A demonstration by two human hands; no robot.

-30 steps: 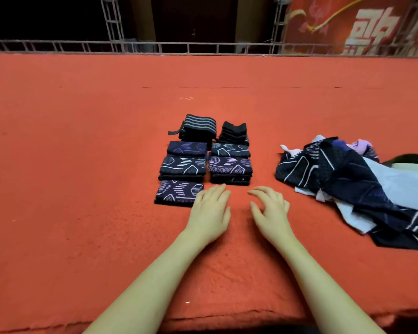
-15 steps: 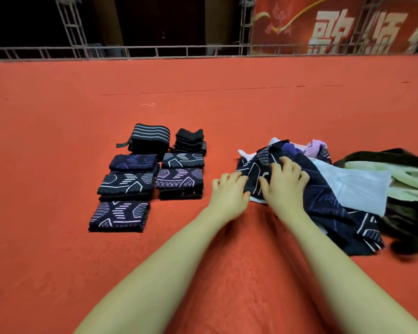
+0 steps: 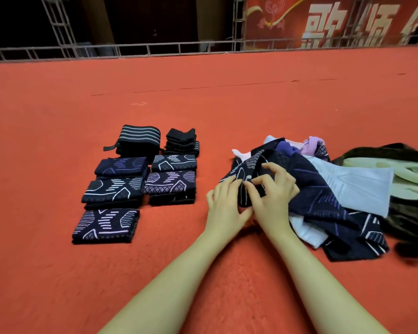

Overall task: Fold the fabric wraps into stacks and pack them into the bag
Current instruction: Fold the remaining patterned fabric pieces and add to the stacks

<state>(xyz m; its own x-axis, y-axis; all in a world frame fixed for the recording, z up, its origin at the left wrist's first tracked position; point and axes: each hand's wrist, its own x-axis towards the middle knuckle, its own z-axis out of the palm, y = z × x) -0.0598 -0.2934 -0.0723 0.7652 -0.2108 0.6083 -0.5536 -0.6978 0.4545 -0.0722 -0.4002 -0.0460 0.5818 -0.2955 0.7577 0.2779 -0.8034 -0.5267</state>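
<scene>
Fingers of my left hand (image 3: 223, 203) and right hand (image 3: 274, 192) both pinch one dark navy, white-patterned fabric wrap (image 3: 245, 175) at the pile's near-left edge. Lift clear first, then square the corners; folded stacks (image 3: 135, 186) sit left.

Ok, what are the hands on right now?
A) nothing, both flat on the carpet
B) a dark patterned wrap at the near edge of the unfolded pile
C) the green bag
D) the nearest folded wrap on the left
B: the left hand and right hand both pinch the dark patterned wrap at the pile's near-left edge, apart from the folded stacks.
</scene>
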